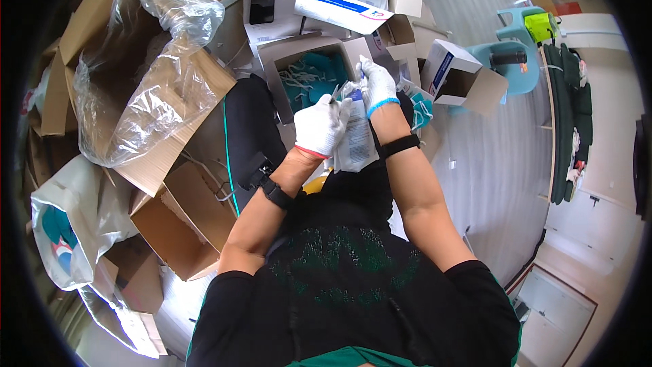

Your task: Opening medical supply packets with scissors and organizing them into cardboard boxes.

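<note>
In front of my lap, both hands grip the top end of a clear printed plastic pouch point(356, 137), which hangs down between them. My left hand point(321, 124), in a white glove with a red cuff, is closed at the pouch's left side. My right hand point(377, 86), gloved in white with a blue cuff, has its fingers closed at the upper right of it. Just beyond my hands, an open carton point(274, 73) holds teal face masks point(309, 81) with white ear loops. Another teal mask point(422, 109) lies right of my right wrist.
Farther off, a white and blue box point(343, 8) holds more packed pouches, beside a black phone point(263, 4). A large cardboard box point(153, 146) with a clear plastic liner stands left. On the right are an open white box point(451, 71) and a light blue chair point(523, 68).
</note>
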Motion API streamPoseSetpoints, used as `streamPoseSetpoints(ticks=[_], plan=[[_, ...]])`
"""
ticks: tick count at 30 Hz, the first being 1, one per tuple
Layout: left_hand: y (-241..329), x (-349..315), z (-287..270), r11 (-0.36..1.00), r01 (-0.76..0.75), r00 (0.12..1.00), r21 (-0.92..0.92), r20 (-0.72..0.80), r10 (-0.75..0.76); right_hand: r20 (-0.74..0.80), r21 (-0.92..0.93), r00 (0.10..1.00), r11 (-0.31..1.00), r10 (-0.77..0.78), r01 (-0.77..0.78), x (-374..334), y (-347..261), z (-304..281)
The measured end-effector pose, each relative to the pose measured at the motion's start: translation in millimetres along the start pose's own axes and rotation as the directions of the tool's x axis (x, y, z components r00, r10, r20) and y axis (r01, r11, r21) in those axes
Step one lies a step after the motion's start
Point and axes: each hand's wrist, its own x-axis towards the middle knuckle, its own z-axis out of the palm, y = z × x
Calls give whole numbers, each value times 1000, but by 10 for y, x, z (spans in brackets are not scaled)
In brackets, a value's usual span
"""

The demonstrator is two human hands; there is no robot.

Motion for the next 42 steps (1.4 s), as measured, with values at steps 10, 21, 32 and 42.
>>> streamPoseSetpoints(ticks=[10,21,32,42], plan=[[-315,-10,-165,847,432,895,-309,259,-362,464,-326,880,905,-99,273,-570,-350,-74],[-23,478,-338,973,137,492,188,839,-232,509,-832,859,226,-53,507,-981,-198,-62],[-188,139,183,932,208,580,297,730,-361,359,-146,922,984,145,-98,-578,193,-343],[-170,-215,247,952,195,667,238,679,-306,311,-689,938,643,-154,334,-425,481,-502]])
